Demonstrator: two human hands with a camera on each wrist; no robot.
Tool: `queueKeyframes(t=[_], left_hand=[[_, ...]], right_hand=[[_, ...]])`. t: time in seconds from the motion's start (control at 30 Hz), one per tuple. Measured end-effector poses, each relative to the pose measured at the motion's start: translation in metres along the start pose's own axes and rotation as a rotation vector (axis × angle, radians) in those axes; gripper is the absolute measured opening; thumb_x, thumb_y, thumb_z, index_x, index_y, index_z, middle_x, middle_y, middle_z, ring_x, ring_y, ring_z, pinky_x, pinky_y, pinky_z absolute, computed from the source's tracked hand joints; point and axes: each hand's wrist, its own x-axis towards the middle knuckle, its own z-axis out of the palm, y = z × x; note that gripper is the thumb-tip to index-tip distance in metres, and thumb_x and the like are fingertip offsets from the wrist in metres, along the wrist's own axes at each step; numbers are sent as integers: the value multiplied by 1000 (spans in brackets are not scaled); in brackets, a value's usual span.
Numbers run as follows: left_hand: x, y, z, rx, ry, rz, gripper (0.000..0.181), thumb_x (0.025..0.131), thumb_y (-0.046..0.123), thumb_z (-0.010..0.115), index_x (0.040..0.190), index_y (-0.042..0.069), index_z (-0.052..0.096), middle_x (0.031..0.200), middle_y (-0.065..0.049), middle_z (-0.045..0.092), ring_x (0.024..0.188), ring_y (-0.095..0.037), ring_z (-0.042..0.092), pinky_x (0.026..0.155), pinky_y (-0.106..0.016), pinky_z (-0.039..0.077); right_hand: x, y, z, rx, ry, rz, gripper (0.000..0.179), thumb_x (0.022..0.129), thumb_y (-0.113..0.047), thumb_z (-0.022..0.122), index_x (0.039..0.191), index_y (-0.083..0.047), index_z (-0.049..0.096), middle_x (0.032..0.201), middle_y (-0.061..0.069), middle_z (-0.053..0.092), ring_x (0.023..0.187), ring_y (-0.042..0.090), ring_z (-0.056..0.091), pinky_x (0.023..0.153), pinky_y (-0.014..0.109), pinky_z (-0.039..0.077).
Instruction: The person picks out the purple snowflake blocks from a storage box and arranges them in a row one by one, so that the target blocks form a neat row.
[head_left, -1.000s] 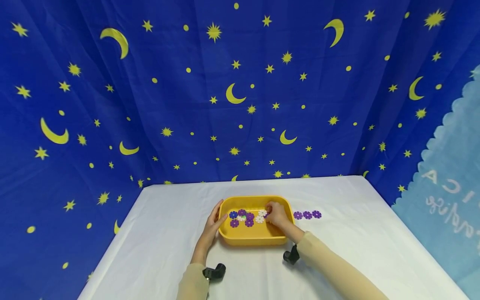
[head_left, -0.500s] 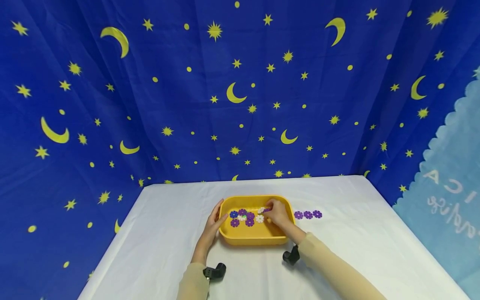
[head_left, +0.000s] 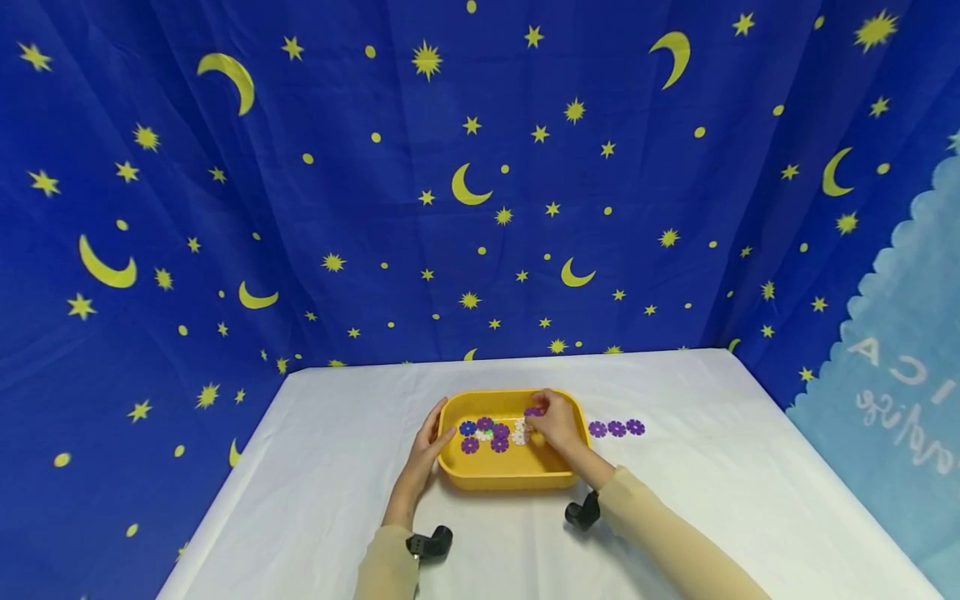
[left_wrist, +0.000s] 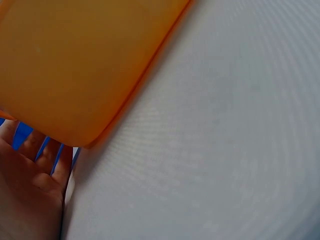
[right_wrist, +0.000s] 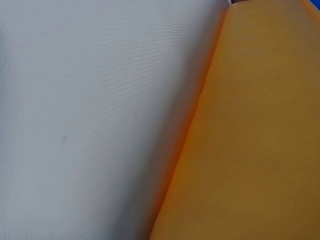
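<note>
A yellow plastic tub [head_left: 510,482] stands on the white-covered table, with flower-shaped interlocking discs lying in it. My left hand [head_left: 424,454] holds the tub's left end, thumb over the rim and fingers along the outer wall; the left wrist view shows those fingers [left_wrist: 47,152] against the tub. Inside the right end, my right hand [head_left: 555,425] pinches a purple disc [head_left: 532,412] between thumb and fingertips. White discs [head_left: 519,432] lie just left of that hand, partly covered by it. Further left are several purple discs [head_left: 499,446] and a blue disc [head_left: 467,428]. The right wrist view does not show the hand.
Three purple discs [head_left: 617,429] lie in a row on the table [head_left: 660,500], right of the tub. A blue curtain [head_left: 495,233] with moons and stars hangs behind the table and at its sides. A light blue cloth [head_left: 900,367] hangs at right.
My right hand has shifted slightly within the tub, and the purple disc at its fingertips now sits farther back. The white discs beside it have moved a little. The left hand stays put.
</note>
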Motion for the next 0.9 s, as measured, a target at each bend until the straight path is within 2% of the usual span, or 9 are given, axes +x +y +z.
queueKeyframes(t=[0.17, 0.63, 0.77, 0.9], left_hand=[[0, -1, 0, -13, -2, 1, 61, 96, 24, 54, 150, 19, 28, 159, -6, 23, 148, -26, 18, 123, -46, 12], [0, 0, -1, -3, -6, -1, 61, 96, 23, 53, 151, 17, 26, 160, -8, 21, 149, -28, 17, 123, -48, 12], [0, 0, -1, -9, -10, 0, 62, 96, 24, 54, 151, 18, 26, 160, -7, 21, 149, -27, 16, 123, -47, 11], [-3, 8, -1, -20, -22, -16, 61, 97, 21, 53, 151, 17, 26, 160, -7, 20, 149, -27, 16, 123, -46, 11]], right_hand=[[-1, -1, -1, 51, 6, 33, 32, 70, 4, 73, 100, 7, 63, 90, 20, 66, 80, 25, 62, 70, 31, 56], [-1, -5, -5, 186, 45, 35, 36, 73, 1, 77, 105, 4, 63, 98, 20, 67, 87, 27, 62, 80, 36, 57], [0, -3, -5, 232, 59, 29, 35, 74, 2, 76, 106, 4, 63, 100, 22, 67, 88, 28, 63, 79, 33, 58], [1, -2, -5, 278, 99, 33, 34, 74, 4, 74, 106, 4, 63, 100, 23, 66, 87, 30, 64, 75, 27, 58]])
